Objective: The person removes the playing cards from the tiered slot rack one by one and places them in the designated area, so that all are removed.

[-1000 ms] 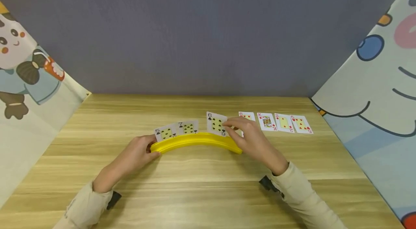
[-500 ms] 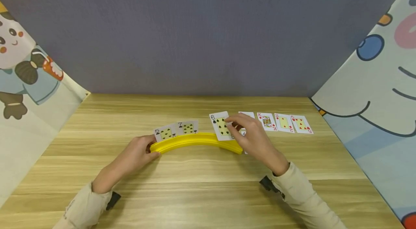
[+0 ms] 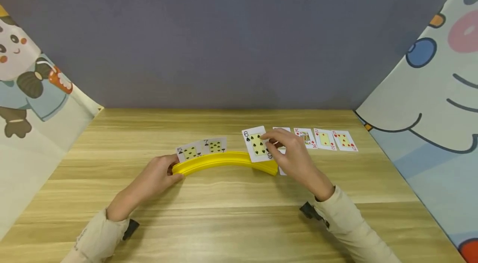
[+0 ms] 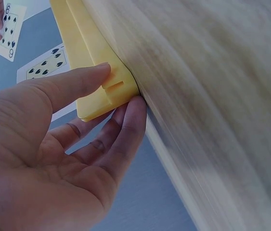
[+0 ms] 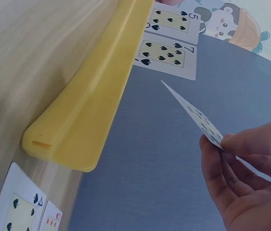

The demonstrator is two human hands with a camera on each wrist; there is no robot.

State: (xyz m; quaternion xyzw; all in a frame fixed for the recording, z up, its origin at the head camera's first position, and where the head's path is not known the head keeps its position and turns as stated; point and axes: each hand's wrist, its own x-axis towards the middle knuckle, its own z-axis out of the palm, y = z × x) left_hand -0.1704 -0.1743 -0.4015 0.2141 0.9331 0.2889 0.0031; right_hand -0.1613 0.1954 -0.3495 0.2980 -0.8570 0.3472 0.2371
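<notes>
My left hand (image 3: 157, 174) grips the left end of a curved yellow card holder (image 3: 224, 158), thumb on its front face and fingers behind and under it in the left wrist view. Standing in the holder's slot are a five of spades (image 3: 189, 153) and, right of it, a seven of spades (image 3: 215, 146). My right hand (image 3: 296, 157) pinches a six of spades (image 3: 255, 143) by its right edge between thumb and fingers. The six is tilted and overlaps the holder's right part in the head view; the right wrist view shows it apart from the holder (image 5: 87, 101).
Right of the holder lie a king of diamonds (image 3: 304, 137), a two of diamonds (image 3: 324, 138) and a red five (image 3: 345, 140). A four of spades (image 5: 17, 207) lies by the holder's right end, mostly behind my right hand in the head view. A grey wall (image 3: 231, 39) closes off the table's back.
The six of spades has moved slightly right, away from the holder's slot, and turned more towards the head camera. My left hand and the holder stay in place.
</notes>
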